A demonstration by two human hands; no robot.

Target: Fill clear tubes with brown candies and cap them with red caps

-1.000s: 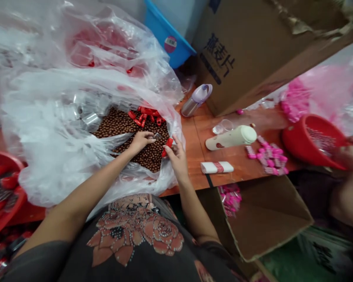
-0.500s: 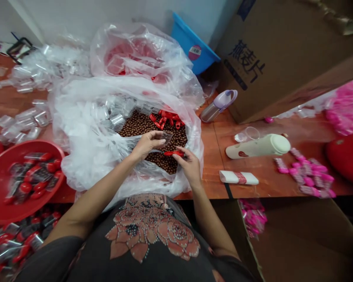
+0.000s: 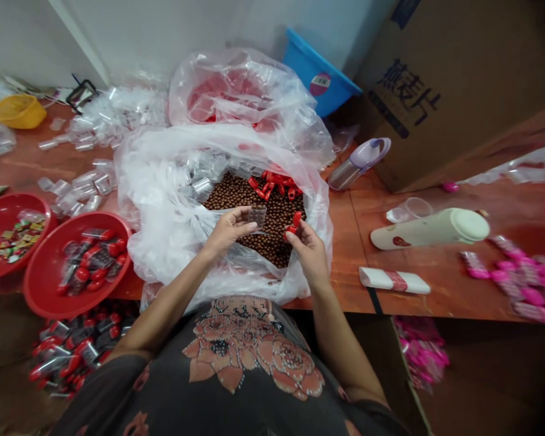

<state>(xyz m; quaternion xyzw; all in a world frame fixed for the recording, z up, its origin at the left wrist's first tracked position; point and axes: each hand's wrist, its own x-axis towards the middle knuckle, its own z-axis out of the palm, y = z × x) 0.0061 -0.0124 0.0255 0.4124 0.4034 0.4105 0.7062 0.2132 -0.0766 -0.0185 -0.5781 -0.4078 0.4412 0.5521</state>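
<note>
The left grip (image 3: 227, 233) is clamped on a clear case (image 3: 257, 216), which seems light and thin, best held by its edges; the right grip (image 3: 306, 245) pinches a small red piece (image 3: 293, 221).

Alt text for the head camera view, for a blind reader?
A person's left hand pinches a small clear plastic capsule while the right hand holds a red plastic piece above brown round beads in an open clear plastic bag. A round red basin sits to the left.
</note>
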